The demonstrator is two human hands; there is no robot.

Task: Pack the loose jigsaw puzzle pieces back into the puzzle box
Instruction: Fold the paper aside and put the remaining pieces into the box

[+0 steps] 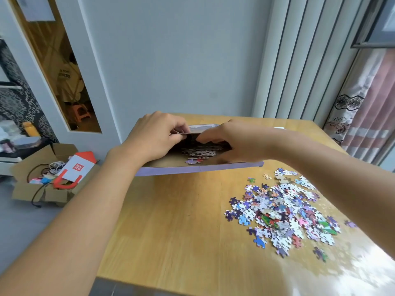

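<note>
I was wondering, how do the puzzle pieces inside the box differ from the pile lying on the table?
The pieces in the puzzle box are a small cluster; the pile on the table is far larger. The box cluster sits in shadow between both hands and looks dull; the table pile lies in the open, brightly coloured. The table pile spreads wide with stray pieces; the box cluster is compact. Both are loose, unassembled pieces.

A flat purple box point(201, 167) lies open at the table's far side with some pieces inside, the colourful pile of pieces point(286, 212) near it.
</note>
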